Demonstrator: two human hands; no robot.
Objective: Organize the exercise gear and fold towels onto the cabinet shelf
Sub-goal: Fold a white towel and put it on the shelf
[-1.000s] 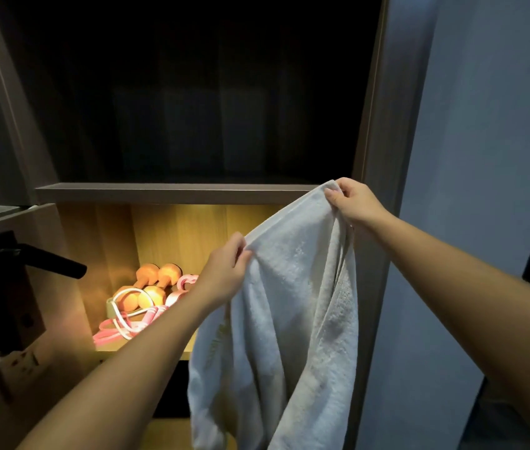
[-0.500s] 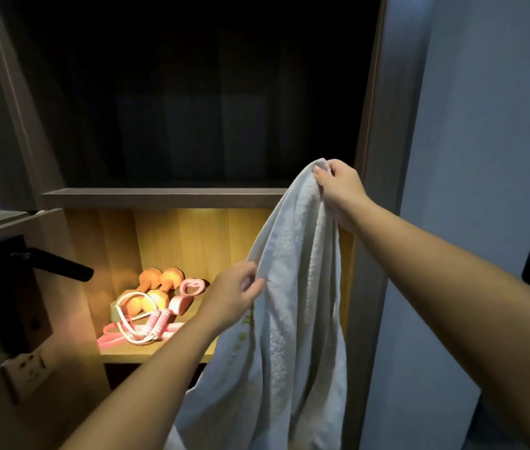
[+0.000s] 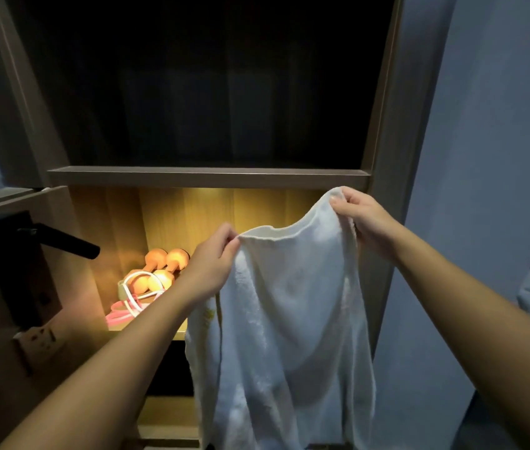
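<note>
— Where's the white towel (image 3: 289,319)?
— Hanging below the hands. The left hand (image 3: 213,259) pinches one top corner, and the right hand (image 3: 362,216) grips the other, higher.
— The orange dumbbells (image 3: 162,267)?
— Left of the left hand, on the lit shelf (image 3: 192,219).

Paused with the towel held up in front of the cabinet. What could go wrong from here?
1. The left hand and right hand hold the towel only by its top edge; a slip could drop it unfolded.
2. The towel hangs past the bottom of the view, so its lower end might drag or catch unseen.
3. The dumbbells and jump rope fill the left of the lit compartment; a carelessly set towel could land on them.
</note>
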